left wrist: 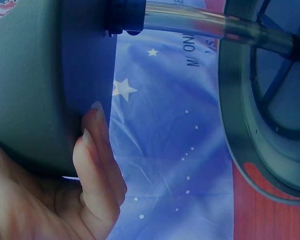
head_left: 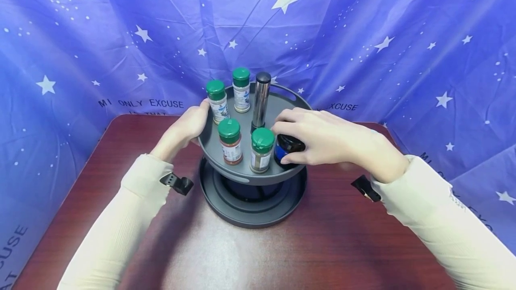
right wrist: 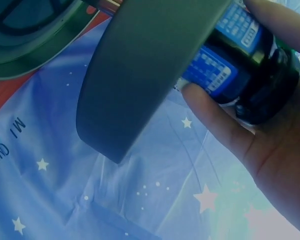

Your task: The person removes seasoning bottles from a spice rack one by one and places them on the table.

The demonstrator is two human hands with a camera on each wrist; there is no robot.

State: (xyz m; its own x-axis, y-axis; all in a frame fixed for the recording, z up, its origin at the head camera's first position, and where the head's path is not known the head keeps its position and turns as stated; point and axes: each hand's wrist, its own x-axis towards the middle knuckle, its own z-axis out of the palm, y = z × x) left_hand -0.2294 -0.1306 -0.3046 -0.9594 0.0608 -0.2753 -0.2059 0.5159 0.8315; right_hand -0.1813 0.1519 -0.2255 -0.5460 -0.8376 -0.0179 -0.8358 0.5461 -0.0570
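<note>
A grey two-tier rack stands on the table, its round upper tray [head_left: 278,102] tilted toward the camera. My left hand [head_left: 191,124] holds this tray by its left side; the left wrist view shows the fingers [left wrist: 92,175] curled beneath it. At the tray's right front, my right hand [head_left: 326,138] grips a dark jar [head_left: 291,143] with a black lid and blue label. In the right wrist view, thumb and fingers span the jar [right wrist: 220,67], whose base is hidden behind the tray wall. Several green-capped spice bottles [head_left: 231,149] stand on the tray left of the jar.
A shiny metal post [head_left: 261,102] with a black cap rises through the upper tray. Below lies the wider lower tray [head_left: 254,220] on the reddish-brown wooden table [head_left: 342,245]. A blue star-patterned curtain [head_left: 242,12] hangs close behind the table.
</note>
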